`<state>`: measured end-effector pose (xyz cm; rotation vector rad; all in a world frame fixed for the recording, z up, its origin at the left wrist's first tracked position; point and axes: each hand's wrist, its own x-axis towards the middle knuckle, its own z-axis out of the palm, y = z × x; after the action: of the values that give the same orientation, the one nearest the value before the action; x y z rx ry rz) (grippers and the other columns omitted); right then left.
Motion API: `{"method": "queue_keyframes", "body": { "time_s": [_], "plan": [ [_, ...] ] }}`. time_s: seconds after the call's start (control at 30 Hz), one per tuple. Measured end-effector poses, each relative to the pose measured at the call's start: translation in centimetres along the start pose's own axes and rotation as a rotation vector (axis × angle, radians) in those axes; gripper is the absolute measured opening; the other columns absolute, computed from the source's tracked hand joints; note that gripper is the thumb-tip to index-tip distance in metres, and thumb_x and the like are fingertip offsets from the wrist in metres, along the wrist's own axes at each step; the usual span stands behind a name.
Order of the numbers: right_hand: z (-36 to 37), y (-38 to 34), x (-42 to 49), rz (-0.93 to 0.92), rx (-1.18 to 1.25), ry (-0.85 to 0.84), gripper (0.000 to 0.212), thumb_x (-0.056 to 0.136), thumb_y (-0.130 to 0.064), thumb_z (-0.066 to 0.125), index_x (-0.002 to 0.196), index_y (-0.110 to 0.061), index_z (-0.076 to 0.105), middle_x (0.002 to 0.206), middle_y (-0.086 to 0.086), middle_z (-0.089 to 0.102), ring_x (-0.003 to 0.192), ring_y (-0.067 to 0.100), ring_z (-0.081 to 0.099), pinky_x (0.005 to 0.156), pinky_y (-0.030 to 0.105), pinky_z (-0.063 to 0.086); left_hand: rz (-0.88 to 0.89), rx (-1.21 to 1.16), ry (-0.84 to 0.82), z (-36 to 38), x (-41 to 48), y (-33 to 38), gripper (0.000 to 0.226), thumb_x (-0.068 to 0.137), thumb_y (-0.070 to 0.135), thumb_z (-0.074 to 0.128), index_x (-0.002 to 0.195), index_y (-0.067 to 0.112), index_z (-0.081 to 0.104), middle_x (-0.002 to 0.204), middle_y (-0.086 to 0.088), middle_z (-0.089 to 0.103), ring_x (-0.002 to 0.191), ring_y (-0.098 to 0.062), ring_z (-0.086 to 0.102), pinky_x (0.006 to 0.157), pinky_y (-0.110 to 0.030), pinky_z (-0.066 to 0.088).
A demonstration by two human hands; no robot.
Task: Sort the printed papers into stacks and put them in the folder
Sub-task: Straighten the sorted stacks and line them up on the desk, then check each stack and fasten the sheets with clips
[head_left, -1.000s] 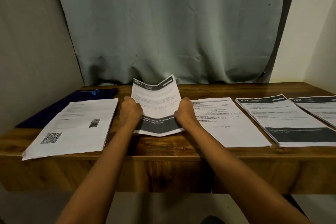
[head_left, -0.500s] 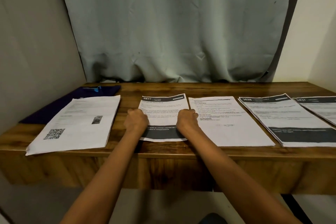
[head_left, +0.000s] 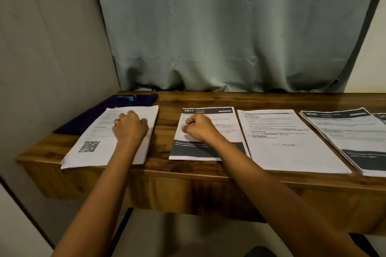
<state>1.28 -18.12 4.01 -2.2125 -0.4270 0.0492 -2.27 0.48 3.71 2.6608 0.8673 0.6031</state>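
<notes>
Brown wood with a glossy grain makes up the long table (head_left: 165, 133), which runs from a grey wall (head_left: 52, 48) on my left to a cream wall (head_left: 373, 58) on my right. A pale grey-green cloth curtain (head_left: 229, 37) hangs in folds behind it down to the table's back edge. At the far left corner lies the dark purple flat folder (head_left: 89, 116), with a small bright blue clip-like piece (head_left: 131, 97) at its far end; what that piece is I cannot tell. The white stack of printed papers with a QR code (head_left: 96, 133) lies partly over the folder's near side. My left grip (head_left: 130, 127) rests released on this stack, fingers bent loosely against the top sheet, a gold ring (head_left: 116, 121) on one finger. Just to the right, apart from it on bare wood, lies the sheet headed 2641 with a dark band across its foot (head_left: 225, 129), and my right grip (head_left: 199, 127) sits on it clenched in a fist, grasping nothing. Beside that comes a plain white sheet of text (head_left: 292, 148), then a stack headed 3638 with dark bands (head_left: 351, 135), and one more dark-headed sheet (head_left: 381, 117) cut off by the frame's right edge.
</notes>
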Motion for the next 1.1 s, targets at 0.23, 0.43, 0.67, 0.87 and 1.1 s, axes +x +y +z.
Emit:
{"method": "queue_keyframes", "body": {
  "time_s": [0.23,0.43,0.67,0.87,1.1],
  "plan": [
    [5.7,-4.5,0.9,0.131,0.156,-0.175,0.031,0.085,-0.026,0.065,0.109,-0.009,0.059,0.106,0.011,0.064,0.092,0.022,0.059,0.064,0.026,0.043,-0.339,-0.030,-0.133,-1.1,2.7,-9.5,0.069,0.095,0.045,0.050,0.144,0.001,0.029,0.146,-0.026,0.036,0.137,-0.043,0.029,0.115,-0.057,0.015],
    [8.6,-6.4,0.9,0.168,0.284,-0.125,0.036,0.089,-0.010,0.060,0.124,-0.005,0.054,0.129,0.010,0.058,0.114,0.026,0.057,0.081,0.029,0.047,-0.375,-0.087,-0.180,-0.4,2.7,-11.2,0.070,0.094,0.051,0.047,0.142,0.003,0.029,0.143,-0.023,0.040,0.133,-0.042,0.035,0.110,-0.054,0.025],
    [10.8,-6.9,1.8,0.258,0.468,-0.106,0.035,0.088,0.000,0.057,0.122,-0.005,0.053,0.123,0.009,0.060,0.107,0.026,0.060,0.075,0.028,0.051,-0.413,-0.108,-0.173,-0.8,2.7,-10.5,0.064,0.095,0.043,0.051,0.140,0.001,0.033,0.144,-0.023,0.036,0.132,-0.041,0.034,0.108,-0.051,0.029],
    [9.8,-5.5,2.5,0.267,0.316,-0.049,0.034,0.088,0.000,0.055,0.122,-0.005,0.055,0.122,0.011,0.060,0.105,0.028,0.061,0.073,0.029,0.051,-0.309,-0.153,-0.217,-2.3,2.7,-10.3,0.039,0.097,0.024,0.050,0.125,-0.004,0.050,0.123,-0.021,0.055,0.097,-0.028,0.053,0.069,-0.031,0.040],
    [7.3,-4.3,2.4,0.135,0.005,0.015,0.034,0.083,-0.002,0.065,0.116,-0.001,0.058,0.118,0.013,0.061,0.105,0.029,0.060,0.071,0.028,0.047,-0.241,-0.195,-0.255,-2.7,1.1,-10.0,0.034,0.087,0.030,0.068,0.105,0.002,0.058,0.106,-0.014,0.063,0.079,-0.019,0.052,0.050,-0.024,0.035]
  ]
}}
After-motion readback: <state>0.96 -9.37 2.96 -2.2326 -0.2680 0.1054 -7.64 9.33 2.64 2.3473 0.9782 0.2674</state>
